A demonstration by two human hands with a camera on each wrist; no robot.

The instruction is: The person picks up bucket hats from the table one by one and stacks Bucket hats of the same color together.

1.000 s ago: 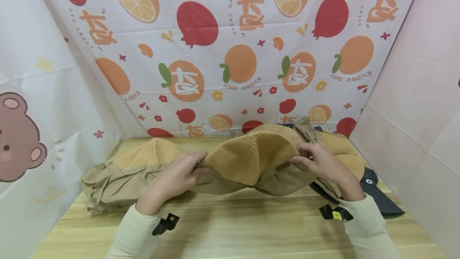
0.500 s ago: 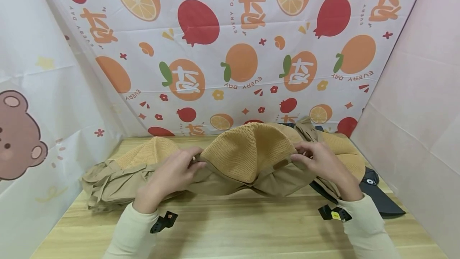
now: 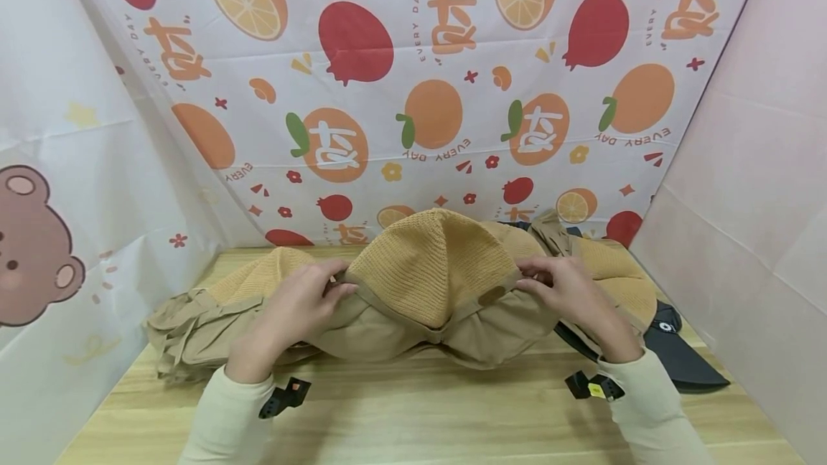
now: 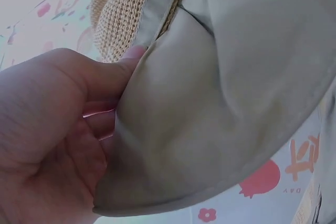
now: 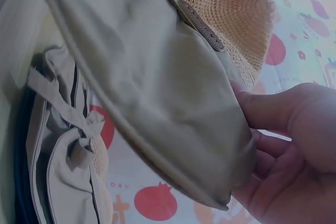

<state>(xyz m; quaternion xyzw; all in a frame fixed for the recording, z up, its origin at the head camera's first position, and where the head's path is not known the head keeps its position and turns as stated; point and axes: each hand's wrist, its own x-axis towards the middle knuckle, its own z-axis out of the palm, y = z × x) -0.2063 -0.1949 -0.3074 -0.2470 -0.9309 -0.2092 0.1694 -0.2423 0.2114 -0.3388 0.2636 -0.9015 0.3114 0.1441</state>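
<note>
At the far left hangs a white cloth printed with a brown bear [image 3: 29,253], and beside it on the pale wood-grain worktop [image 3: 439,415] lies a khaki fabric hat with a straw-coloured knitted crown [image 3: 216,332], its brim crumpled and its thin ties loose. Just in front of that, the person's left hand [image 3: 297,307], in a cream sleeve [image 3: 222,415] with a small black device [image 3: 284,397] at the wrist, has thumb and fingers pinched together on an edge of the wide-brimmed khaki hat with a woven tan crown [image 3: 413,264]. That hat is held up in the middle, stretched between both hands, crown upward and brim drooping in folds above the worktop; a small brown oval patch [image 3: 492,296] sits on its band, towards the right. Behind it hangs a white cloth printed with oranges and red fruit [image 3: 362,41]. The right hand [image 3: 571,296] pinches the opposite edge the same way, thumb against fingers. Behind and beyond that hand lie more tan-and-khaki hats [image 3: 623,275], and at the far right a black peaked cap with a round white emblem [image 3: 685,357] rests on the worktop.
</note>
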